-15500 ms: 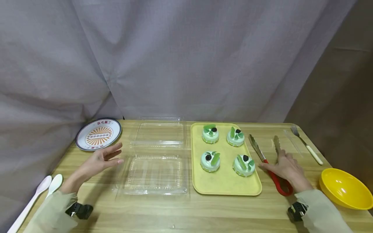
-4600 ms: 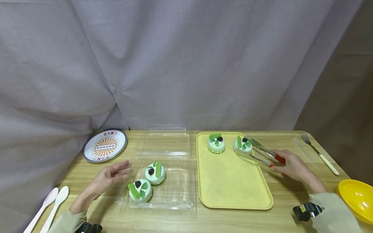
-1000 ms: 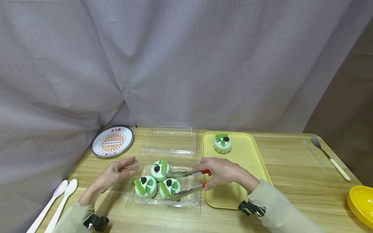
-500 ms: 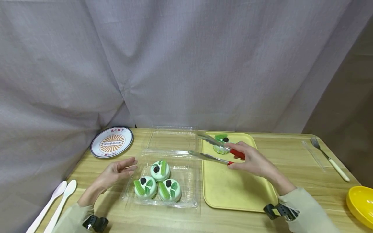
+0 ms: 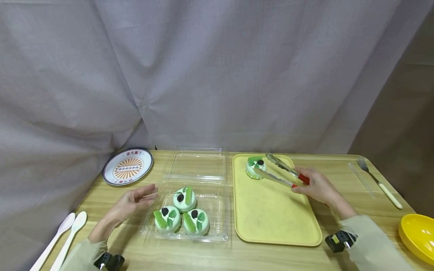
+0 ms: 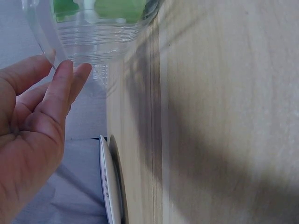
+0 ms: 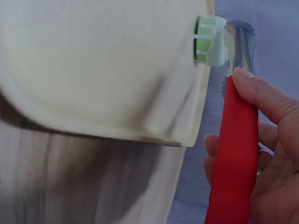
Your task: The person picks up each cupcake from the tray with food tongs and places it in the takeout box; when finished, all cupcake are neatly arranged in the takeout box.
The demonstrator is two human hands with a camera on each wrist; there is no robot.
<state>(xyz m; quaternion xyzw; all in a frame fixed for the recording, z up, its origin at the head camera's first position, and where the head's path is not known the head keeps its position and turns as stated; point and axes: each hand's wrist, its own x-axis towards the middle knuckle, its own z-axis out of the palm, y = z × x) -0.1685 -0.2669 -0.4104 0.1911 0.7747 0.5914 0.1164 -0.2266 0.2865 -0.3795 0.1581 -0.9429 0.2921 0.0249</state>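
In the head view my right hand (image 5: 317,186) grips metal tongs (image 5: 281,165) with red handles. Their arms stand spread over the yellow tray (image 5: 274,218), the tips beside a small green-and-white cake (image 5: 255,169) topped with a dark berry and a green slice. The right wrist view shows the thumb pressed along the red handle (image 7: 236,163). My left hand (image 5: 130,203) holds nothing, fingers loosely extended at the left side of a clear hinged plastic box (image 5: 217,218). Three similar cakes sit in its base: one behind (image 5: 184,199), two in front (image 5: 167,219) (image 5: 196,222).
The clear lid (image 5: 198,165) lies folded back behind the box. A patterned plate (image 5: 128,167) stands at back left, with two white spoons (image 5: 72,229) at front left. To the right lie a fork (image 5: 379,182), a clear thin utensil (image 5: 361,180) and a yellow bowl (image 5: 418,237).
Three cakes have gone from tray to box since the first frame. Over the last second the right hand has drawn the tongs from the box to the tray's remaining cake. The left hand stays put.
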